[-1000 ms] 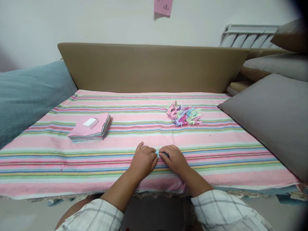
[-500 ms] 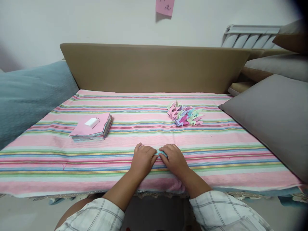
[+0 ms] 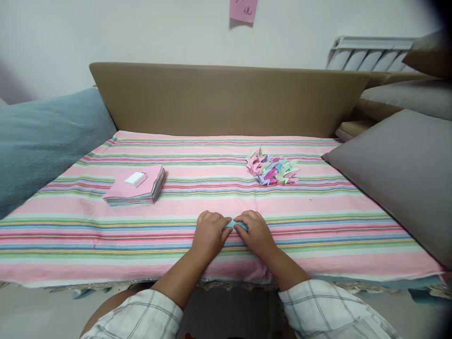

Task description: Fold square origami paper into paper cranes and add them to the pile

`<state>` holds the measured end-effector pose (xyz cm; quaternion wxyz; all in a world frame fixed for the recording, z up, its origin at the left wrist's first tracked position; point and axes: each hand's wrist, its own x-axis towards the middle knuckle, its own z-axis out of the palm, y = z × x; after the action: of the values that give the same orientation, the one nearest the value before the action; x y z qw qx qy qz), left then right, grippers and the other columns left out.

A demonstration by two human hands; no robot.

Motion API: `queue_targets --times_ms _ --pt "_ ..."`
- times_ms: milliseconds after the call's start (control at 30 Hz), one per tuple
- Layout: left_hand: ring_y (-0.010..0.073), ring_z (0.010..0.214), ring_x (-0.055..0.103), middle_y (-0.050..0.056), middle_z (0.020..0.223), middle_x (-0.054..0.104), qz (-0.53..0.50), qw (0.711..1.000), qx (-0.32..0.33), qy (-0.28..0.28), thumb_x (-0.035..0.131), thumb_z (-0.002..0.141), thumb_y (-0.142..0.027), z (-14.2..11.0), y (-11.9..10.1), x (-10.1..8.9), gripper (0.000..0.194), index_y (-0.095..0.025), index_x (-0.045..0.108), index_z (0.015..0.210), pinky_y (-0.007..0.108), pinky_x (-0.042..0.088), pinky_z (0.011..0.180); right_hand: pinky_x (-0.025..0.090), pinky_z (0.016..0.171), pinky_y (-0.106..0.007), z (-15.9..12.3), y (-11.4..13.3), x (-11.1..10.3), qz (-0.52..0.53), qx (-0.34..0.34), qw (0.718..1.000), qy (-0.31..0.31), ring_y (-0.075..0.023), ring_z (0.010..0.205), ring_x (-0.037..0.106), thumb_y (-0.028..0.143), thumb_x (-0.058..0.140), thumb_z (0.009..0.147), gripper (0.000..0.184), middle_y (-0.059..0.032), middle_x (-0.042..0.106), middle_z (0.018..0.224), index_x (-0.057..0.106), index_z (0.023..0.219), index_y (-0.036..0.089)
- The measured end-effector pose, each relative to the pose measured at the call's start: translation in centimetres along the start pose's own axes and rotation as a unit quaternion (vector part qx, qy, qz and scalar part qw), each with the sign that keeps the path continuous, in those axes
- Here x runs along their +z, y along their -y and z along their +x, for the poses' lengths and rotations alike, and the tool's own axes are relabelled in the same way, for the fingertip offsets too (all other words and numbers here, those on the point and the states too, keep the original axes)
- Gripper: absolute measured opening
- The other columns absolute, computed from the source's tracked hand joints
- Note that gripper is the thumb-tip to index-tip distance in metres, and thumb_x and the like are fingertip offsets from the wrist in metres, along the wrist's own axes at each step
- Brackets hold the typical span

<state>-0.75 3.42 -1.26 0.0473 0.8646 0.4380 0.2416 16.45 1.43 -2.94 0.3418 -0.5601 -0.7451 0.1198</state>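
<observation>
Pinching a small teal paper piece (image 3: 233, 224) between the fingertips of my left hand (image 3: 209, 234) and right hand (image 3: 256, 234), I press it down on the striped cloth (image 3: 318, 221), low in the frame's centre, near the cloth's front edge. Both hands are curled narrow around it. Open cloth lies on either side. A stack of paper squares (image 3: 136, 186) sits at left, folded paper shapes (image 3: 271, 168) at upper right, both well apart from my hands.

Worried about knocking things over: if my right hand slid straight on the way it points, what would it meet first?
The right hand points forward-left, so it would first meet the blue paper under its fingers, then probably bare striped cloth.
</observation>
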Motion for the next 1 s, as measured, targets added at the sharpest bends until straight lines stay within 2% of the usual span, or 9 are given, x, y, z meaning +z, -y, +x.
queue_targets --times_ms 133,233,467,633,767,1000 --pt "0.021 0.084 0.051 0.005 0.087 0.06 -0.007 1.0 -0.009 -0.018 0.062 0.076 -0.031 -0.1 0.1 0.0 0.019 -0.025 0.066 0.094 0.038 0.038 0.08 0.037 0.078 -0.035 0.1 0.3 -0.3 -0.004 0.015 1.0 0.019 -0.0209 0.086 0.053 0.026 0.057 0.081 0.008 -0.0034 0.063 0.087 0.063 0.086 0.023" --pt "0.0205 0.087 0.05 0.004 0.09 0.06 -0.019 1.0 -0.006 -0.022 0.063 0.076 -0.029 -0.1 0.1 -0.1 0.014 -0.024 0.065 0.09 0.037 0.038 0.081 0.034 0.08 -0.036 0.0 0.6 -0.6 -0.016 0.022 0.999 0.026 -0.02 0.085 0.054 0.027 0.058 0.081 0.007 -0.0017 0.064 0.086 0.062 0.085 0.023" --pt "0.0185 0.082 0.054 0.001 0.079 0.064 -0.02 1.0 -0.001 0.013 0.059 0.08 -0.026 0.1 -0.2 -0.4 0.006 -0.022 0.062 0.077 0.04 0.032 0.091 0.032 0.081 -0.035 0.0 0.3 -1.0 -0.047 -0.006 0.998 0.038 -0.0193 0.084 0.054 0.028 0.06 0.081 0.007 -0.0017 0.064 0.083 0.065 0.084 0.024" --pt "0.0169 0.082 0.055 -0.001 0.08 0.065 -0.031 0.998 -0.017 0.045 0.057 0.08 -0.022 0.2 -0.2 -0.5 0.006 -0.022 0.062 0.078 0.04 0.028 0.095 0.034 0.079 -0.034 -0.1 -0.4 -1.5 -0.044 -0.032 0.997 0.064 -0.0183 0.084 0.054 0.025 0.059 0.082 0.012 -0.0022 0.064 0.084 0.068 0.089 0.027" --pt "0.0169 0.083 0.055 0.0 0.081 0.065 -0.039 0.997 -0.019 0.062 0.055 0.081 -0.021 0.3 -0.1 -0.7 0.007 -0.022 0.062 0.079 0.039 0.029 0.093 0.038 0.079 -0.031 -0.1 -1.0 -1.8 -0.007 -0.023 0.996 0.085 -0.0183 0.087 0.056 0.021 0.058 0.081 0.016 -0.0026 0.065 0.089 0.067 0.094 0.025" --pt "0.0169 0.083 0.055 0.0 0.083 0.066 -0.04 0.997 -0.014 0.065 0.056 0.081 -0.021 0.3 -0.1 -0.9 0.007 -0.022 0.063 0.079 0.038 0.03 0.092 0.042 0.072 -0.028 0.0 -1.3 -3.0 0.022 0.001 0.995 0.097 -0.0167 0.081 0.057 0.017 0.058 0.079 0.009 -0.0017 0.064 0.084 0.065 0.082 0.022"
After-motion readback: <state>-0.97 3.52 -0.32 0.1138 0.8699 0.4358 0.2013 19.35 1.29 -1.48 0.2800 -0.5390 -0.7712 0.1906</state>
